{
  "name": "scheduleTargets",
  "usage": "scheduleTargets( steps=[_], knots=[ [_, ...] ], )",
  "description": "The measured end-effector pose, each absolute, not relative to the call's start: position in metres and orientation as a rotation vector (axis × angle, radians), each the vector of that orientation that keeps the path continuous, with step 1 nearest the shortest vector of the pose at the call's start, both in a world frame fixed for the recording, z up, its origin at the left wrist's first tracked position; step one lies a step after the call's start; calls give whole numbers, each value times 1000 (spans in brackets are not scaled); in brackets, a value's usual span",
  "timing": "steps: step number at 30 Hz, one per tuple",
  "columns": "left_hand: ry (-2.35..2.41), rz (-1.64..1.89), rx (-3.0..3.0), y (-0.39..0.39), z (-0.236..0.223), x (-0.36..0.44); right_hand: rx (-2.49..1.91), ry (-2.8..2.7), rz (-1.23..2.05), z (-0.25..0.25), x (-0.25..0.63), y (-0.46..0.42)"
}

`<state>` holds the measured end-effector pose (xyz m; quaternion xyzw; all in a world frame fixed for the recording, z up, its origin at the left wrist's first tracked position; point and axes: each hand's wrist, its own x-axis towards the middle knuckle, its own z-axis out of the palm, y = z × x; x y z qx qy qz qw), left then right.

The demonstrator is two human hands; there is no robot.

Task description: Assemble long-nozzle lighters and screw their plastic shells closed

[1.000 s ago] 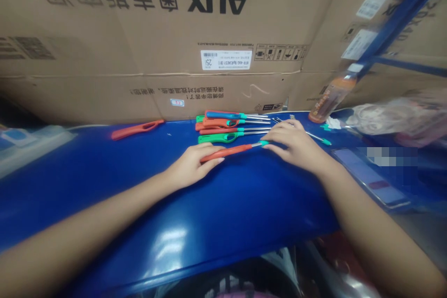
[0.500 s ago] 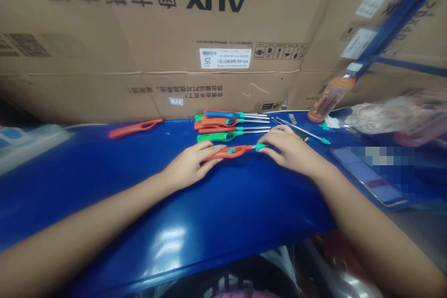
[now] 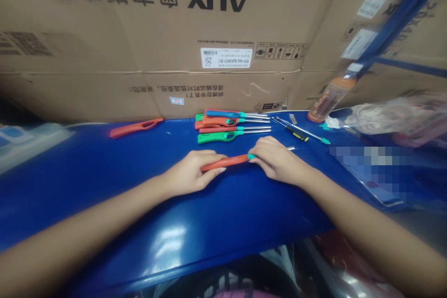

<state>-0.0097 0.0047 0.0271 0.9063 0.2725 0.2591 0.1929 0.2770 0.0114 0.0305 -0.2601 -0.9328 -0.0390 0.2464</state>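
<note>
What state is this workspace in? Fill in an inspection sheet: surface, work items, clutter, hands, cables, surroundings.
Surface: blue tabletop, glossy, with a bright reflection.
Work items: orange lighter in hand; cluster of lighters behind it; red handle to the left, no metal tube visible.
Clutter: black-and-yellow screwdriver, drink bottle, partly obscured phone, plastic bag, all to the right.
Hands: left hand grips the orange lighter's body; right hand holds its green collar.
Cables: nothing seen.
Surroundings: cardboard with upside-down print behind; blue frame bar at right.
</note>
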Motion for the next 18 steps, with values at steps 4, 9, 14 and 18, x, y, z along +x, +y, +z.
scheduleTargets(
  steps=[4, 9, 14, 18],
  knots=[
    [760, 719, 2422, 6, 27, -8, -701, -2564, -158, 30, 276, 10],
    [887, 721, 2254, 13, 17, 3, -933, -2643, 101, 31, 280, 17],
    [1033, 805, 1736, 21, 12, 10, -1100, -2644, 322, 37, 285, 22],
    [992, 906, 1407, 26, 11, 6, -1128, -2582, 317, 40, 288, 22]
  ],
)
